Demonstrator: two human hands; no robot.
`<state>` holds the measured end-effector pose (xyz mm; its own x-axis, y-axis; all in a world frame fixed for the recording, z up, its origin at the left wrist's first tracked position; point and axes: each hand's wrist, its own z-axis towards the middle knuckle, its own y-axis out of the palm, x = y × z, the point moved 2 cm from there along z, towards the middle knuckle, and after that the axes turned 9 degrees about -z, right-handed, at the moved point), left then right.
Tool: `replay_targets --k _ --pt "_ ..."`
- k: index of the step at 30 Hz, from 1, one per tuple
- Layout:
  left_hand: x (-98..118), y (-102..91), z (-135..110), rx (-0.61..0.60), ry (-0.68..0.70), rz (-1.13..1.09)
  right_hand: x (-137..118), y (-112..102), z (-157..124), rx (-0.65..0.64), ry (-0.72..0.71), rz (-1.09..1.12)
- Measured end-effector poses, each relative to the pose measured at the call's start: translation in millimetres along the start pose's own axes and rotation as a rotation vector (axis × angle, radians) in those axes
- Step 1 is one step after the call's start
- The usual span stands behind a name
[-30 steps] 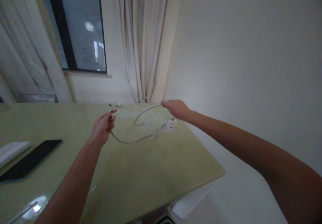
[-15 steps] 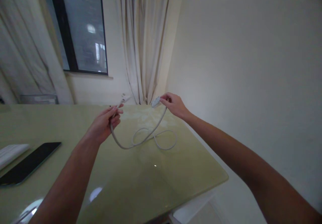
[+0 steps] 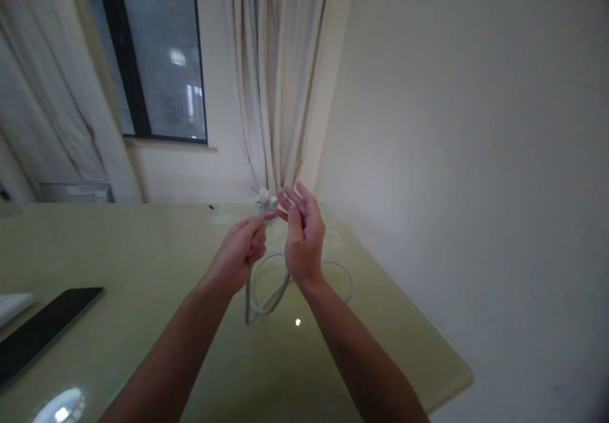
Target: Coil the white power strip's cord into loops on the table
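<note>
My left hand (image 3: pixel 245 248) is closed round a grey-white power cable (image 3: pixel 275 302), its index finger stretched towards my right hand. A white plug (image 3: pixel 262 197) sticks up just beyond my left fingertips. My right hand (image 3: pixel 305 236) is turned palm inward, with its fingers curved and partly apart. The cable rises behind its wrist, and the other end that it grips is mostly hidden by the fingers. Both hands are close together above the table (image 3: pixel 157 239), their fingertips nearly touching. Slack cable hangs and loops beneath them.
At the left lie a dark flat tablet-like object (image 3: pixel 47 334) and a white object (image 3: pixel 14 307), cut off by the frame. Behind the table are curtains (image 3: pixel 276 80) and a window (image 3: pixel 162 55). A plain wall (image 3: pixel 451 156) runs along the right.
My hands have come together from wide apart, bringing both cable ends close to each other. My right hand has turned palm inward. The view has shifted slightly.
</note>
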<state>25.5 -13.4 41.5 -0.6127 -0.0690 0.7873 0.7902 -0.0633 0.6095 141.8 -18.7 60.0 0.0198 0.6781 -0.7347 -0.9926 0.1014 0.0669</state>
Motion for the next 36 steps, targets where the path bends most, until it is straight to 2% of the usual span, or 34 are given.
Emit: replay_targets --k 4,7,10,13,17,19,21,23,26,30,31,32,34,36 --pt "-3.5 -5.2 1.6 0.067 0.056 -0.010 -11.5 9.5 -24.9 -0.154 -0.174 -0.208" --pt "-4.4 -9.1 1.6 -0.017 0.089 0.060 -10.2 13.0 -32.9 -0.259 -0.321 -0.394" --pt "-3.6 -12.4 2.8 -0.042 0.080 0.022 -6.6 12.7 -34.2 -0.278 -0.478 -0.503" --pt "3.4 -14.4 3.8 0.036 0.071 -0.124 -3.0 13.7 -34.2 -0.274 -0.614 -0.561" --pt "21.2 -15.3 2.2 0.190 -0.047 -0.305 -1.6 22.3 -38.1 -0.371 -0.679 -0.601" --pt "31.8 -16.1 0.4 0.267 -0.100 -0.398 -1.6 27.9 -41.6 -0.439 -0.667 -0.609" --pt "41.1 -16.6 -1.5 0.293 -0.149 -0.487 -0.2 32.1 -44.7 -0.462 -0.633 -0.631" --pt "48.8 -17.1 -3.0 0.251 -0.145 -0.556 3.9 34.1 -46.5 -0.434 -0.577 -0.681" --pt "55.7 -19.8 -4.0 0.187 -0.057 -0.550 13.3 34.6 -47.6 -0.418 -0.485 -0.736" --pt "55.7 -24.7 -1.4 0.167 0.049 -0.413 20.8 36.8 -47.4 -0.597 -0.415 -0.679" --pt "54.7 -26.0 -0.4 0.176 0.077 -0.357 21.4 36.7 -45.7 -0.608 -0.365 -0.646" --pt "53.5 -27.2 0.4 0.191 0.104 -0.286 22.0 36.0 -42.7 -0.578 -0.290 -0.605" --pt "50.1 -28.2 0.6 0.202 0.152 -0.113 23.9 32.6 -34.2 -0.440 -0.096 -0.481" --pt "44.8 -25.5 -1.2 0.136 0.169 0.085 27.8 30.3 -25.1 -0.364 0.091 -0.281"
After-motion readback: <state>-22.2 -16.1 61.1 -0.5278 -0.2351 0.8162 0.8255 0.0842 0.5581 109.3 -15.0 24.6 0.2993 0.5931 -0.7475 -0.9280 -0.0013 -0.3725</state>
